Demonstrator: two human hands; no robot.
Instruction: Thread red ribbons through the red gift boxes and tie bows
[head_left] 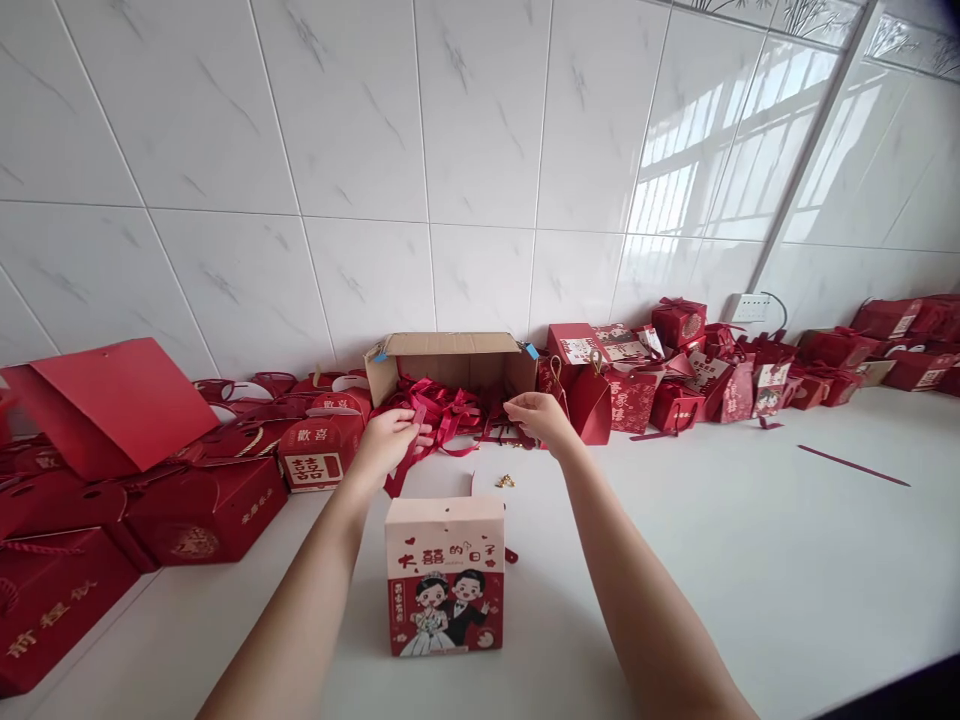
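My left hand (390, 446) reaches to the front left of an open cardboard box (376, 378), its fingers closed on a red ribbon (400, 476) that hangs down toward the table. More red ribbons (450, 408) lie tangled inside the box and spill over its front. At the box's right side, my right hand (541, 418) is held in a pinch; what lies between the fingertips is too small to make out. Between my forearms a red and pink gift box (446, 600) stands upright, printed with a cartoon wedding couple. Small gold pieces (505, 481) lie behind it.
Red gift boxes crowd the left side, including a large dark red box (214, 510) and a 囍 box (319, 452). Several more, such as a patterned red box (632, 400), line the tiled wall (360, 130) to the right. A thin red strip (853, 466) lies on the white table (720, 530).
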